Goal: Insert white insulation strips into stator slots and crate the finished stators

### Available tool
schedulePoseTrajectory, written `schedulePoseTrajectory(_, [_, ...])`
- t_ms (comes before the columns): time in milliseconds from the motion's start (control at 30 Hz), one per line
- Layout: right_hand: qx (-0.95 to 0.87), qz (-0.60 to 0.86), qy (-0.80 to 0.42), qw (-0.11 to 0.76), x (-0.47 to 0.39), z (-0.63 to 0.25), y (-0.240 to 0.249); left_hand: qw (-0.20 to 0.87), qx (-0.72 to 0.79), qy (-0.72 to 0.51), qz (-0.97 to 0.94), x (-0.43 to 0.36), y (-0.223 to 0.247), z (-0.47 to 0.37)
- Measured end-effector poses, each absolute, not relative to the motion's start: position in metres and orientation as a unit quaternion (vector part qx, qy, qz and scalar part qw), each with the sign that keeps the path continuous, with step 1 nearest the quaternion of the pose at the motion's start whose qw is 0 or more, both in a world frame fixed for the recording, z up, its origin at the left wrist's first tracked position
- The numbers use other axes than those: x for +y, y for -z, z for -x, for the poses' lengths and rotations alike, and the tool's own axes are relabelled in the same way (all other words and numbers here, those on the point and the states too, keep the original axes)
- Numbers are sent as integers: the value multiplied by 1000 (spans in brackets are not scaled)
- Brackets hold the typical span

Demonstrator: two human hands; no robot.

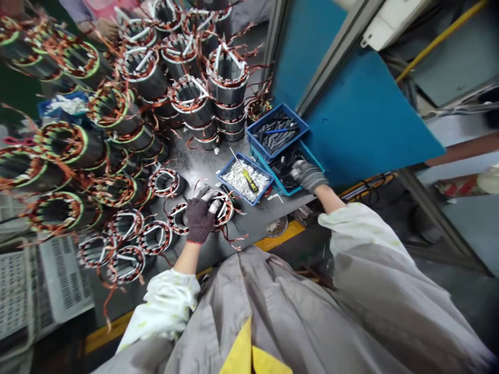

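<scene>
My left hand (200,214), in a dark glove with pale fingertips, rests on a small wound ring (225,209) near the table's front edge; its fingers curl over the ring's left side. My right hand (311,176), in a grey glove, reaches into a teal bin (293,192) of black strips (286,165); its fingertips are hidden among them. Between the hands, a blue tray (249,201) holds small white pieces (233,177) with a yellow-and-black screwdriver (249,180) lying on top. Behind the teal bin stands a blue bin (306,128) with black pieces and a blue stick.
Stacks of metal cylinders with copper windings (228,83) fill the back and left. Several small wound rings (155,238) lie left of my left hand. A blue panel (370,114) stands at the right. Another person's hand (107,30) shows at the upper left.
</scene>
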State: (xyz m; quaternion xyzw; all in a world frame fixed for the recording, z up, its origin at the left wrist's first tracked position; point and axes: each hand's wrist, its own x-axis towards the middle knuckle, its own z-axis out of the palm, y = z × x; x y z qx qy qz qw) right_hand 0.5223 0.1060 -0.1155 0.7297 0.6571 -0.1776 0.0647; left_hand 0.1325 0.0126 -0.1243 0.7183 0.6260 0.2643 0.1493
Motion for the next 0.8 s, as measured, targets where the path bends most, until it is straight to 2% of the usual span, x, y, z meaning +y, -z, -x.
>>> schedulePoseTrajectory(67, [590,-754,276,-82,93,-516,115,157,635,-260,-710,10,124,-133])
schedulePoseTrajectory(133, [581,-708,353,-191,80,-492,115,169,645,-264,-697,9,124,-133])
schedulePoseTrajectory(200, [611,-637,394,-258,70,-455,116,176,659,-268,-680,8,125,-133])
schedulePoseTrajectory(267, [622,-588,427,-291,65,-418,121,182,669,-270,-668,8,127,-131])
schedulePoseTrajectory(367, [610,-563,472,-297,71,-385,133,189,664,-283,-666,8,129,-130])
schedulePoseTrajectory(533, [621,-505,529,-282,88,-385,142,209,659,-277,-667,9,131,-129])
schedulePoseTrajectory(800, [751,-420,489,-148,81,-353,128,225,657,-247,-676,14,130,-128])
